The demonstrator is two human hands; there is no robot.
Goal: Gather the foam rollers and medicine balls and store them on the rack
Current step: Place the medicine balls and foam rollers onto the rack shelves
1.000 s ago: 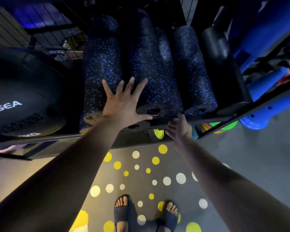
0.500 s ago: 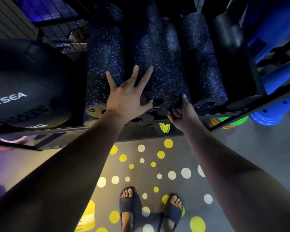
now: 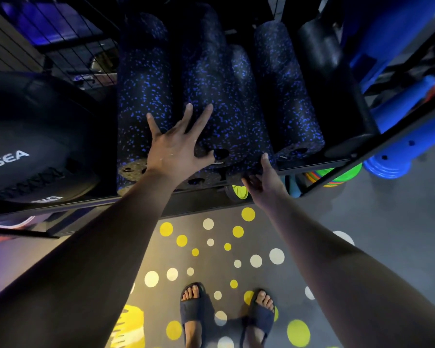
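Floor point(image 3: 387, 222): grey, with yellow and white dots in front of the rack.
Rack point(image 3: 312, 163): dark metal frame with a wire-mesh back; its front rail runs across the view, just above the person's feet.
Medicine ball point(image 3: 35, 136): large and black with white lettering ending "TSEA"; it sits on the shelf at the far left, just beside the rollers.
Foam rollers: black with blue speckles, lying side by side on the shelf with their holed ends facing the person. The left speckled roller point(image 3: 143, 96) is nearest the ball. The middle speckled roller point(image 3: 226, 116) rests on top of a lower roller end point(image 3: 194, 180). The right speckled roller point(image 3: 284, 96) lies beyond it.
Plain black roller point(image 3: 329, 79): at the shelf's right end, touching the right speckled roller.
Blue plastic pieces point(image 3: 397, 156): tubes and a round base, outside the rack's right corner.
Left hand point(image 3: 173, 149): flat, fingers spread, pressing on top across the left and middle speckled rollers; it grasps nothing.
Right hand point(image 3: 264, 179): holds the near end of the middle speckled roller, thumb up its right side, fingers curled beneath.
Sandals point(image 3: 192, 312): dark slides on both feet, on the dotted floor.
Coloured discs point(image 3: 334, 175): a green-topped stack below the shelf's right corner.
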